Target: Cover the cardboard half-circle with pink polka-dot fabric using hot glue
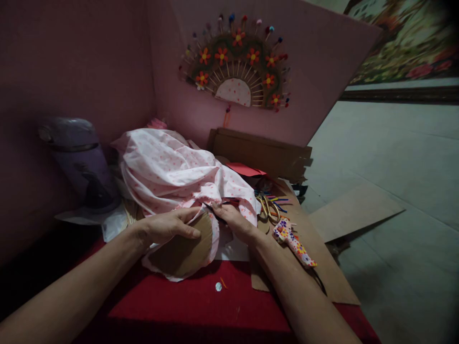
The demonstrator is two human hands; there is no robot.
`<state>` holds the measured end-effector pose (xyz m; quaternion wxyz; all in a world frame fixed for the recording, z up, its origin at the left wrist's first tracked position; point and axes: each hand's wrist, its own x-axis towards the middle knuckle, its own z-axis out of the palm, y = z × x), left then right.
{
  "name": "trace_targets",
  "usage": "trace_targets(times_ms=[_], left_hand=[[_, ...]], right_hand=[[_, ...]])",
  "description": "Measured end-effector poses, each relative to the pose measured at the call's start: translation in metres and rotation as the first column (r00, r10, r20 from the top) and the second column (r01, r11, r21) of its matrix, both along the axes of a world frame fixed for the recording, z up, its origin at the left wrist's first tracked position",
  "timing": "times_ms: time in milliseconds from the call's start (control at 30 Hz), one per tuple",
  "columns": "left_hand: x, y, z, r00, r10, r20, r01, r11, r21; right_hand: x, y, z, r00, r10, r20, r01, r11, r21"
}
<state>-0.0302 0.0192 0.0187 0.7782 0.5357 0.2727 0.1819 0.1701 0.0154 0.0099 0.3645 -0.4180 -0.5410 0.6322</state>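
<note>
Two bare-handed grips at a red-covered surface (pixel 172 310), seen from the head. The left grip (pixel 172 227) pinched a rounded brown cardboard piece (pixel 186 246) together with its cloth backing, the thumb lying flat on the bare cardboard and the fingers mostly hidden beneath. This piece stood over the front part of the surface, between the forearms, and a narrow margin of pink-dotted white cloth (pixel 172 160) showed around its edge. The right grip (pixel 234 220) was closed around a dark, pointed tool (pixel 207 206), whose tip lay at the upper edge of the piece, just beside the left fingers; the tool was too much covered for its kind to be told.

The main bulk of the cloth lay heaped behind both grips. To the right, gold-handled scissors (pixel 267 206) and a flower-patterned glue gun (pixel 296 246) rested near the right forearm, the latter on a flat cardboard sheet (pixel 319 267). A small silvery disc (pixel 218 286) lay in front of the piece, on the red covering. At far left stood a purple flask (pixel 81 167), slightly tilted in view; behind the heap were red paper (pixel 245 168) and brown boards (pixel 261 155), and above them a flower-trimmed fan (pixel 233 91) hung against a pink backing (pixel 287 124)
</note>
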Motion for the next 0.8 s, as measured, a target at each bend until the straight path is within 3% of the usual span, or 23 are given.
trace_targets(times_ms=[233, 500, 800], left_hand=[[-0.0009, 0.0019, -0.0002, 1.0, -0.008, 0.005, 0.008, 1.0, -0.011], [-0.0004, 0.0004, 0.0014, 1.0, -0.012, 0.014, 0.012, 1.0, -0.008], [-0.0004, 0.0006, -0.0003, 1.0, -0.012, 0.006, 0.012, 1.0, -0.027]], right_hand=[[-0.0013, -0.0012, 0.0014, 0.997, -0.01, -0.076, 0.008, 1.0, -0.027], [-0.0014, -0.0031, 0.0076, 0.998, -0.015, -0.055, 0.017, 0.999, 0.029], [-0.0019, 0.0016, -0.0007, 1.0, -0.017, 0.01, 0.016, 0.997, 0.076]])
